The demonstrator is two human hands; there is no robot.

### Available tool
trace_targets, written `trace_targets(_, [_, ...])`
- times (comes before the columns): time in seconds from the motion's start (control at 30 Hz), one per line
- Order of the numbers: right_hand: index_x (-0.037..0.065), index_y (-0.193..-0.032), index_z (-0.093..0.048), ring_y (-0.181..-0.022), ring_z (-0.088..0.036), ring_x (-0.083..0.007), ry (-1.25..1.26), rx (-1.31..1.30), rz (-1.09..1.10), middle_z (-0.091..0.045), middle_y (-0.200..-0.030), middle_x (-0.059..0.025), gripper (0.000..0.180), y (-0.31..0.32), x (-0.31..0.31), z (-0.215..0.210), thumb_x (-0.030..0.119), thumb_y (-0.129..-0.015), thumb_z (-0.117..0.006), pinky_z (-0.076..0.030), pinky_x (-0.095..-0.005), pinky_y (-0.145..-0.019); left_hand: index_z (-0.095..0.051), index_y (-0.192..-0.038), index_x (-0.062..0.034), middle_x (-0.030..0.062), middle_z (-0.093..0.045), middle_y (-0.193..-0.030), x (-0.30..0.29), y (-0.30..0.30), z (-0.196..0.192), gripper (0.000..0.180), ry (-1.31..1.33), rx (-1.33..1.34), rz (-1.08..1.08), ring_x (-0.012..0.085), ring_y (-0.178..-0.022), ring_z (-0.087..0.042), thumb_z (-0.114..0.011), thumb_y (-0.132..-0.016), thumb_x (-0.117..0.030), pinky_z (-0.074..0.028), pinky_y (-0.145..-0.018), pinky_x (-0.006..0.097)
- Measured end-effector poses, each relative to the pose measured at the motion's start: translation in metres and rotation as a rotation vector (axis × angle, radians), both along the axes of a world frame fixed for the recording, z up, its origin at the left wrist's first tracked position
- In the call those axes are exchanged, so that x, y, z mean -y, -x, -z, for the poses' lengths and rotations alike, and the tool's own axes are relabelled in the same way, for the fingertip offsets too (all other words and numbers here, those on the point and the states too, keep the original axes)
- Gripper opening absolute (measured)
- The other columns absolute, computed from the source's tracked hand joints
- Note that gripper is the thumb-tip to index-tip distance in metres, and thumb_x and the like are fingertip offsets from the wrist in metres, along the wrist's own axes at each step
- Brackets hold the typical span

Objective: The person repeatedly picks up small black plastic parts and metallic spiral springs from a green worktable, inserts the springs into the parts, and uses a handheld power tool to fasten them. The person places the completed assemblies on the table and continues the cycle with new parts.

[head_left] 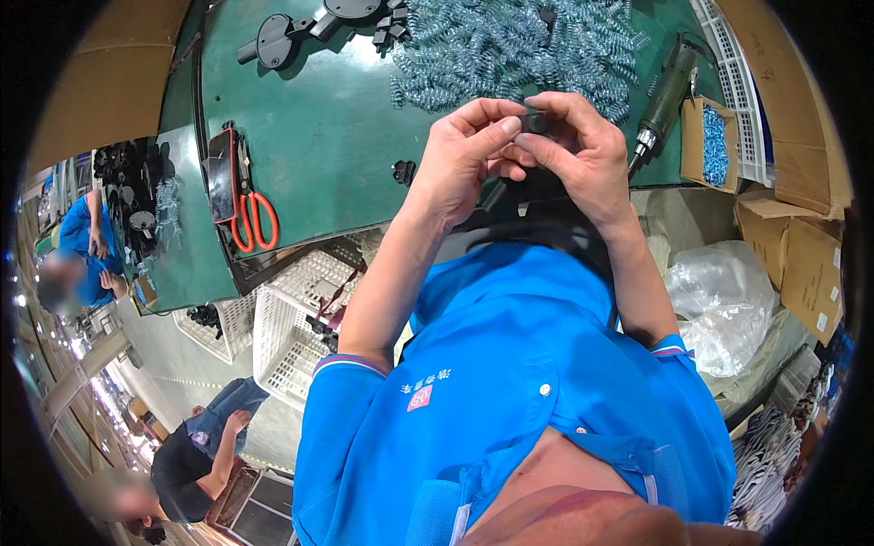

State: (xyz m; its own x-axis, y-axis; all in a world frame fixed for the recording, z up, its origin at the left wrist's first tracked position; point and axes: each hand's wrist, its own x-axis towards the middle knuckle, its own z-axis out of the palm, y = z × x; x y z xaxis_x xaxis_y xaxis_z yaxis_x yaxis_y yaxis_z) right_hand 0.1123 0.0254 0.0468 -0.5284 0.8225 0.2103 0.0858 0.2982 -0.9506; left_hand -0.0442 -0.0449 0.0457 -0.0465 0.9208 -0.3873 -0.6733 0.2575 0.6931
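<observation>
My left hand (pixel 460 155) and my right hand (pixel 587 156) meet over the near edge of the green worktable (pixel 328 136). Between their fingertips they pinch a small black plastic part (pixel 535 124), partly covered by the fingers. Just beyond the hands lies a big heap of bluish metal coil springs (pixel 519 55). A small black piece (pixel 404 171) rests on the table to the left of my left wrist. Below the hands, a dark shape near my lap is partly hidden.
Scissors (pixel 257 223) with orange handles lie by a phone (pixel 221 177) at left. Black round housings (pixel 276 41) sit far left. At right are a power screwdriver (pixel 663 100), a box of blue screws (pixel 715 146) and cardboard boxes. White baskets (pixel 289 332) stand below; two people work left.
</observation>
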Motion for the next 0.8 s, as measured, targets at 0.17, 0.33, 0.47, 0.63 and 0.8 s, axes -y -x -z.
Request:
trace_targets(0.17, [0.005,-0.118,-0.066,-0.079,-0.066,-0.0127,-0.014,-0.086,-0.121,-0.069,-0.096,-0.0073,0.039,-0.006,-0.001,0.003,0.003,-0.08,-0.073,-0.053,-0.0258,-0.067,-0.062,-0.107,-0.0017,0.0053,-0.065,-0.085,0.0,-0.002,0.006,0.019,0.013,-0.002,0.077,0.0125,-0.067,-0.064,-0.066,-0.092,-0.012,-0.054,-0.058,0.024])
trace_targets(0.33, [0.005,-0.12,-0.065,-0.086,-0.069,-0.0232,-0.114,0.039,-0.243,-0.069,-0.099,-0.0126,0.046,-0.025,-0.007,0.006,-0.003,-0.075,-0.072,-0.054,-0.029,-0.074,-0.062,-0.107,-0.0009,0.0027,-0.061,-0.082,0.0,-0.011,0.009,0.02,0.031,-0.054,0.13,0.0101,-0.062,-0.058,-0.067,-0.091,-0.012,-0.051,-0.055,0.023])
trace_targets(0.47, [0.002,-0.108,-0.066,-0.078,-0.068,-0.0207,-0.07,0.173,-0.076,-0.069,-0.094,-0.0114,0.033,-0.051,-0.001,0.016,0.008,-0.078,-0.077,-0.053,-0.0277,-0.069,-0.065,-0.108,-0.001,0.0024,-0.062,-0.083,0.0,-0.011,0.011,0.024,-0.001,-0.363,0.105,0.0116,-0.068,-0.061,-0.07,-0.089,-0.014,-0.051,-0.058,0.025])
trace_targets(0.63, [-0.001,-0.091,-0.069,-0.061,-0.057,-0.0076,0.068,0.215,0.208,-0.065,-0.075,-0.0019,0.016,-0.066,-0.025,0.007,0.013,-0.084,-0.075,-0.045,-0.0233,-0.054,-0.067,-0.107,-0.0048,0.0083,-0.063,-0.099,-0.013,-0.009,0.026,0.036,-0.263,-1.486,-0.085,0.0221,-0.09,-0.063,-0.077,-0.079,-0.024,-0.052,-0.075,0.033])
trace_targets(0.8, [-0.002,-0.088,-0.068,-0.057,-0.052,-0.0081,0.032,0.295,0.09,-0.061,-0.068,-0.0054,0.018,-0.055,-0.029,0.008,0.014,-0.083,-0.075,-0.042,-0.0253,-0.053,-0.067,-0.106,-0.0049,0.0102,-0.061,-0.1,-0.015,-0.025,0.034,0.046,-0.242,-1.633,0.114,0.03,-0.095,-0.058,-0.08,-0.071,-0.03,-0.049,-0.082,0.04])
